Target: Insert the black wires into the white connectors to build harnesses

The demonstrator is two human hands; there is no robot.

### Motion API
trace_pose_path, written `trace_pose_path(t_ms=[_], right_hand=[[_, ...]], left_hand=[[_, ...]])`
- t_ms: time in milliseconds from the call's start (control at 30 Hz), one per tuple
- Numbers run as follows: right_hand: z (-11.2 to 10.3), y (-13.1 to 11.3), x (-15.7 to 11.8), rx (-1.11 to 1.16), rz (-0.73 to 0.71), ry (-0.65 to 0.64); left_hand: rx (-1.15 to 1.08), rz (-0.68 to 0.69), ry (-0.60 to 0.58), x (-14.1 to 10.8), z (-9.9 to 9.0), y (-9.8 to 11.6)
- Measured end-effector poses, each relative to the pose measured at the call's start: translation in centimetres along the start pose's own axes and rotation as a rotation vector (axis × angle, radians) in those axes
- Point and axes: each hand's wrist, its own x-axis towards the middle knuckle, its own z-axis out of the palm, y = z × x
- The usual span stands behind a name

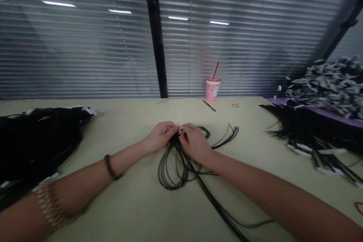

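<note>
A bundle of thin black cords (pixel 173 166) lies looped on the pale yellow table (pixel 136 204), its loose ends fanning out to the right and towards me. My left hand (pixel 160 136) and my right hand (pixel 195 143) meet above the loop, both with fingers closed on the gathered part of the bundle. The spot they pinch is hidden between the fingertips. My left wrist carries a dark bead bracelet (pixel 110 168).
A large heap of black cords (pixel 36 140) fills the left edge. A bigger pile with white tags (pixel 323 94) sits at the right on a purple sheet. A pink cup with a red straw (pixel 212 88) stands by the blinds, red rubber bands (pixel 235 104) beside it.
</note>
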Motion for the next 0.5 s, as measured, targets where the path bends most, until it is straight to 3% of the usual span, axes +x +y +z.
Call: trace_pose_path(t_ms=[133, 300, 367, 500], right_hand=[[0.2, 0.2, 0.1, -0.006, 0.013, 0.036], [0.2, 1.6, 0.7, 0.157, -0.023, 0.092], [-0.2, 2.6, 1.0, 0.272, -0.020, 0.018], [-2.1, 4.7, 1.6, 0.543, -0.045, -0.277]], left_hand=[[-0.023, 0.018, 0.007, 0.1, 0.2, -0.2], [-0.134, 0.025, 0.065, 0.4, 0.1, -0.6], [-0.172, 0.015, 0.057, 0.6, 0.0, -0.7], [-0.282, -0.010, 0.012, 0.8, -0.3, -0.8]])
